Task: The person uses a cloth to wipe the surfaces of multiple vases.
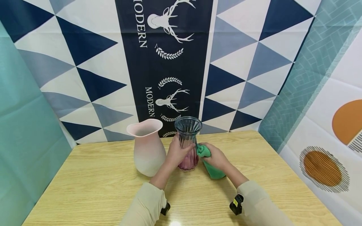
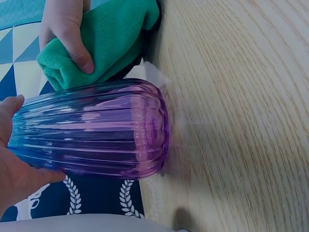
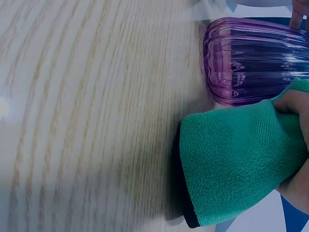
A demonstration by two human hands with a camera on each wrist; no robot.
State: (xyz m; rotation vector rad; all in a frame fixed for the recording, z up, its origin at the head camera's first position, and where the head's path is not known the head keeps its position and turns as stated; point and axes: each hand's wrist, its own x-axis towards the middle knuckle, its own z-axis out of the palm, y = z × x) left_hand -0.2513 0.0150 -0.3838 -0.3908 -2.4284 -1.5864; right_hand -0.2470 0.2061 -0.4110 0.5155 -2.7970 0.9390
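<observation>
A ribbed glass vase (image 1: 189,153), blue at the flared rim and pink-purple toward the base, stands upright on the table. My left hand (image 1: 178,150) grips it around the middle from the left, thumb and fingers curled about the glass. On the other side my right hand (image 1: 216,156) holds a bunched green cloth (image 1: 215,171) against or close beside the vase. In the right wrist view the cloth (image 3: 236,164) hangs down from the fingers, its dark edge near the tabletop. The left wrist view shows the vase's purple base (image 2: 145,128) on the wood.
A pink-to-white vase (image 1: 148,152) with a wavy rim stands just left of the glass one, close to my left forearm. The light wood table (image 1: 107,188) ends at a patterned fabric backdrop (image 1: 167,69) behind, with more fabric on both sides.
</observation>
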